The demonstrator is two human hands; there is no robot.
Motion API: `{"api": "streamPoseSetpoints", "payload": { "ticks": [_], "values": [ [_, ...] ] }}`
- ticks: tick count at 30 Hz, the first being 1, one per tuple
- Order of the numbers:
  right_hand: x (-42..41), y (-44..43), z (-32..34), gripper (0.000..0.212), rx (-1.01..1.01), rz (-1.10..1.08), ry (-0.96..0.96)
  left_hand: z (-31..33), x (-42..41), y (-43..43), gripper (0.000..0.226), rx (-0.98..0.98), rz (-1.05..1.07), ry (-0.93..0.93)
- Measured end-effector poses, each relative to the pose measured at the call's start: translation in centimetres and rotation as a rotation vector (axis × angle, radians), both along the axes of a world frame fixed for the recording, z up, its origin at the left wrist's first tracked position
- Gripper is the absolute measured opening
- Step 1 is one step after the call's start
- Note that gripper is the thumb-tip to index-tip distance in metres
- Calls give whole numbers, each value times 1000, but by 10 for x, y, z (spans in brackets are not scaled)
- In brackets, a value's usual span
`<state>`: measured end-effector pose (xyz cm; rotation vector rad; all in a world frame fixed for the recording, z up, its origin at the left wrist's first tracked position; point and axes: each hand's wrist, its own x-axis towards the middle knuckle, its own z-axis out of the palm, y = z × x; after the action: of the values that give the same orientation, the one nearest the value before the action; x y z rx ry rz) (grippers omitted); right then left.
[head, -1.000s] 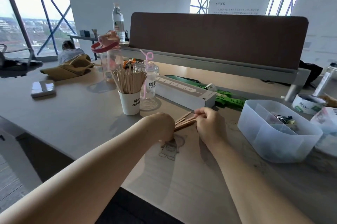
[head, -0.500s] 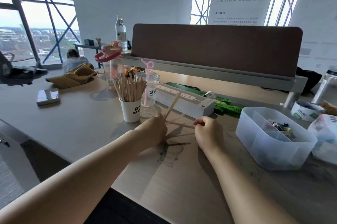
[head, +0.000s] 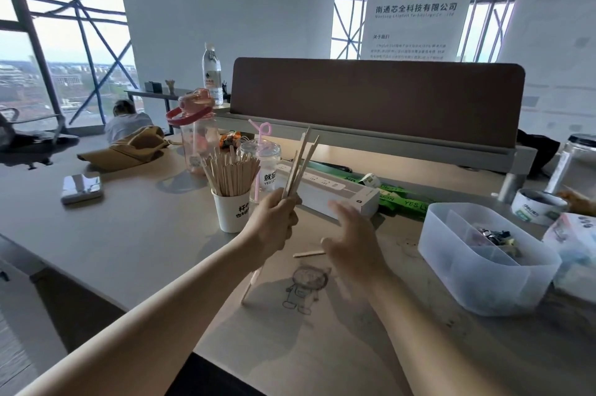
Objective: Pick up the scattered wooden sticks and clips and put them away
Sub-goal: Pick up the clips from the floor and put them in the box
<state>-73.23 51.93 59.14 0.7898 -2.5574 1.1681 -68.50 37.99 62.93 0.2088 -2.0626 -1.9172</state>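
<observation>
1. Two hands work over the table (head: 129, 234) in the head view.
2. Raised above the table, the left hand (head: 274, 228) has its fingers curled tight round a bundle (head: 301, 163) of wooden sticks. The bundle stands nearly upright, leaning a little right, with its tips fanned apart in front of the white box (head: 342, 195).
3. Just beside it, the right hand (head: 350, 234) is blurred by motion. Its fingers are spread and loose, holding nothing, low over the table.
4. One loose stick (head: 309, 254) lies flat on the table between the two hands, its right end hidden behind the right hand.
5. Nearer the person, a second stick (head: 250, 286) lies on the table, running out from under the left wrist.
6. Just left of the left hand stands a paper cup (head: 230, 218), packed with upright stored sticks (head: 230, 170).
7. Well apart to the right sits a clear bin (head: 483, 282) with inner dividers; dark clips (head: 493, 234) lie in a rear compartment.
8. Behind the cup are a glass (head: 263, 157) with a pink straw and a pink bottle (head: 193, 137).
9. Below the hands, a pencil drawing (head: 304, 289) marks the table.
</observation>
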Motion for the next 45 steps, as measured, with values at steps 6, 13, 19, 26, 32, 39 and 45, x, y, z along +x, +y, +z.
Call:
{"api": "streamPoseSetpoints", "payload": {
  "ticks": [6, 13, 19, 26, 32, 39, 45],
  "values": [
    [-10, 8, -10, 17, 409, -29, 86, 5, 6, 6, 28, 162, -16, 202],
    [0, -3, 10, 12, -237, -56, -159, 0, -11, 21, 28, 67, 96, 414],
    [9, -11, 22, 16, -660, 67, -473, -22, -11, 28, 15, 196, 85, 422],
    [15, -14, 14, 17, -697, 103, -375, -35, -8, 28, 18, 226, 56, 332],
    [19, -15, 15, 23, -752, 138, -329, -38, -5, 29, 14, 93, 22, 354],
    [23, -17, 21, 29, -919, 149, -562, -41, -14, 30, 19, -92, 178, 309],
    [14, -15, 25, 39, -1147, 124, -1046, -39, -15, 29, 22, -133, 181, 257]
  ]
}}
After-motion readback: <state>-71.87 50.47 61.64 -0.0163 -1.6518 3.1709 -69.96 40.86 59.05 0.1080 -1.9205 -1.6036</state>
